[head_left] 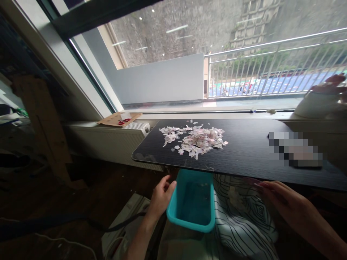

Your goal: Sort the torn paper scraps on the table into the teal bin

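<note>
My left hand (162, 196) is at the left side of a teal plastic bin (191, 227), its thumb against the rim and its fingers curled by the outer wall. The bin stands below the front edge of the table, and its inside looks dark. To the right of it, my right hand (283, 198) pinches a thin, see-through thing with a pinkish edge (251, 180), perhaps a plastic bag. Pale scraps (235, 196) show under it, over a striped cloth (238, 231). On the black table (244, 144) lies a heap of torn paper scraps (202, 141).
A blurred-out object (295, 150) lies at the table's right end. Red scissors (124, 121) rest on a brown envelope (108, 119) above the radiator (108, 141). A large window stands behind the table. A white rounded object (311, 103) sits on the sill at right.
</note>
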